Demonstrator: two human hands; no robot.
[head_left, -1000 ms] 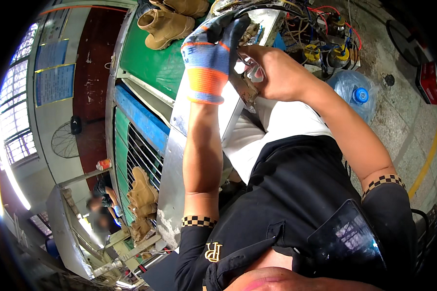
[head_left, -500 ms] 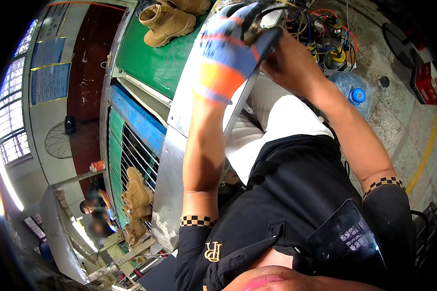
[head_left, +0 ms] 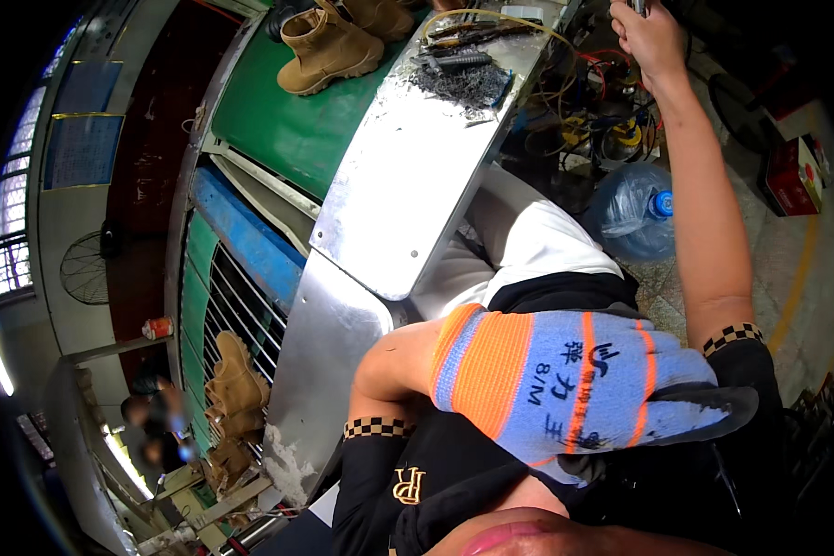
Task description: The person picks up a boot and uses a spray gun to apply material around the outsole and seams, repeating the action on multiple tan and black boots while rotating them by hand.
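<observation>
My left hand (head_left: 593, 385), in a blue and orange knitted glove with dark-coated fingertips, lies across my chest with its back toward me. Its fingers look curled and the thumb points right; whatever they close on is hidden under the glove. My bare right hand (head_left: 653, 42) reaches far out at the top edge. Its fingers wrap round a small metallic object (head_left: 638, 6), cut off by the picture's edge. Between the arms is a pale metal bench top (head_left: 408, 176). On its far end lies a heap of black scraps (head_left: 463, 85) with a grey ribbed piece (head_left: 459, 60).
Tan boots (head_left: 329, 51) stand on a green surface (head_left: 283, 120) left of the bench. More boots (head_left: 236, 380) sit lower left by a barred rack. Rightward are a large clear bottle (head_left: 630, 213), tangled hoses (head_left: 612, 120) and a red box (head_left: 794, 176). A blurred person (head_left: 153, 426) is far left.
My gloved left hand has come back from the bench's far end to my chest, covering the glossy dark panel there. My right hand has stretched away up and right. The scraps are uncovered.
</observation>
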